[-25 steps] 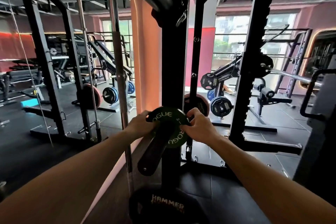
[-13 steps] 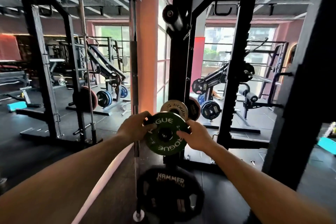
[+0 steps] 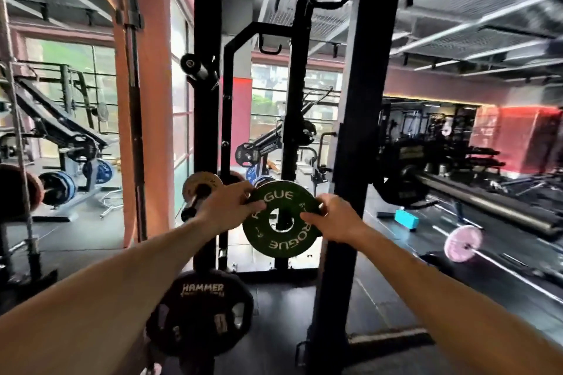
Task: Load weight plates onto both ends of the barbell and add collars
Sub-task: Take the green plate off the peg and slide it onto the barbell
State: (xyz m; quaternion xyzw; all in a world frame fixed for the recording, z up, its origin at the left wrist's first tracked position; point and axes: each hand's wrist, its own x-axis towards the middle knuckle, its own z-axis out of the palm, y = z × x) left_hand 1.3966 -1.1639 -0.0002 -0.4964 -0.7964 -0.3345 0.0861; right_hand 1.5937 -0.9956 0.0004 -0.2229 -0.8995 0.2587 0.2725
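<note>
I hold a small green weight plate [image 3: 281, 240] lettered ROGUE in front of me, free of any peg, its centre hole showing. My left hand [image 3: 227, 207] grips its upper left rim and my right hand [image 3: 333, 218] grips its right rim. Behind my left hand a storage peg [image 3: 195, 201] on the black rack carries a tan plate [image 3: 199, 181]. A barbell [image 3: 487, 201] with a black plate [image 3: 399, 189] on its near end lies across the rack to the right.
A black HAMMER plate [image 3: 201, 310] hangs low on the rack below my hands. Black rack uprights [image 3: 356, 131] stand straight ahead. A pink-plated bar [image 3: 463, 242] and a teal block [image 3: 406, 219] lie on the floor at right. More machines fill the left side.
The green plate has come off the storage peg and moved right with both hands. My view has swung right, bringing the racked barbell into sight.
</note>
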